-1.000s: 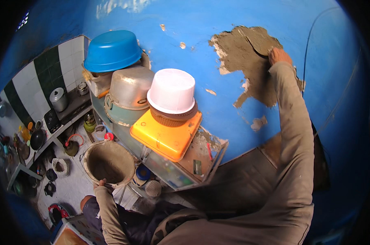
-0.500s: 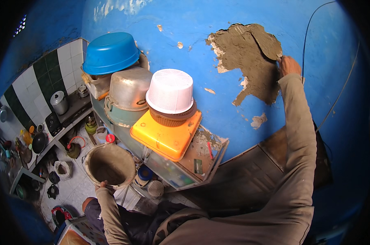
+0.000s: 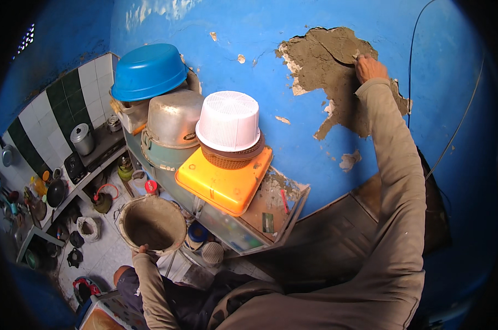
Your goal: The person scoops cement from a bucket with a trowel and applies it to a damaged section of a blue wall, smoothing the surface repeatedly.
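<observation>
My right hand (image 3: 370,69) is closed on a mortar-smeared trowel (image 3: 339,48), whose blade lies against the patch of wet mortar (image 3: 337,91) on the blue wall. Grey-brown mortar covers a ragged area there, with pale broken paint along its left edge. Down at the left, my left hand (image 3: 142,251) grips the near rim of a round bucket (image 3: 141,212) caked inside with mortar. Most of those fingers are hidden under the rim. The bucket hangs tilted toward me beside a glass-sided cabinet.
On the cabinet (image 3: 254,220) stand an upturned orange tray (image 3: 216,184), a white basket (image 3: 228,121), metal pots (image 3: 174,118) and a blue basin (image 3: 150,71). A cable (image 3: 411,55) hangs down the wall at right. A stove (image 3: 77,165) and cookware line the left side.
My right hand and the trowel have moved left and up across the mortar patch. The bucket in my left hand has shifted slightly right in the view.
</observation>
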Action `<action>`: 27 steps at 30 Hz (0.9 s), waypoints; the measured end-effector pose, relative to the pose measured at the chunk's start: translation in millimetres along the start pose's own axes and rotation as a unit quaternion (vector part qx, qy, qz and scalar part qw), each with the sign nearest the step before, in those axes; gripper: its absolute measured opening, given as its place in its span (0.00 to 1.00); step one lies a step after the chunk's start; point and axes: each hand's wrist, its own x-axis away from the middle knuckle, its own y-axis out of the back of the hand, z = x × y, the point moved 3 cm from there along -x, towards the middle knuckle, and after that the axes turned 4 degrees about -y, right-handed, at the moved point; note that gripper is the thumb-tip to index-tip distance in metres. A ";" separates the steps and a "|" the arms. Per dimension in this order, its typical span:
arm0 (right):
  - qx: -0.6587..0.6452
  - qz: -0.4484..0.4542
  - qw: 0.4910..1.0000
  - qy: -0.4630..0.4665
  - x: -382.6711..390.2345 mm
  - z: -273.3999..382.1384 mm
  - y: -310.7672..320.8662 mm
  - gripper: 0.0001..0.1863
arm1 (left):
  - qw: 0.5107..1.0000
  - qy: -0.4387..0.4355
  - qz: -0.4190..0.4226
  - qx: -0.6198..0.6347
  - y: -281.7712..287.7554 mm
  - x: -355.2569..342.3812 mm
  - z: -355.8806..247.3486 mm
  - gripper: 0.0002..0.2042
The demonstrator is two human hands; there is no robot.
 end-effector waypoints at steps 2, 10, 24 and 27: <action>-0.020 0.006 1.000 -0.012 -4.6 0.1 3.1 0.16 | 1.000 -0.017 0.011 0.019 3.7 -3.6 5.3 0.19; -0.051 0.045 0.997 -0.044 -3.3 -8.5 12.0 0.17 | 0.997 -0.076 -0.002 -0.010 -6.3 11.8 -8.4 0.16; 0.004 0.053 0.988 -0.143 46.5 -38.5 16.8 0.15 | 0.999 -0.039 -0.031 0.004 6.0 -0.2 -11.2 0.20; -0.030 0.049 0.991 -0.122 62.5 -18.8 9.6 0.14 | 0.999 -0.033 -0.019 0.016 -9.0 7.9 -13.1 0.22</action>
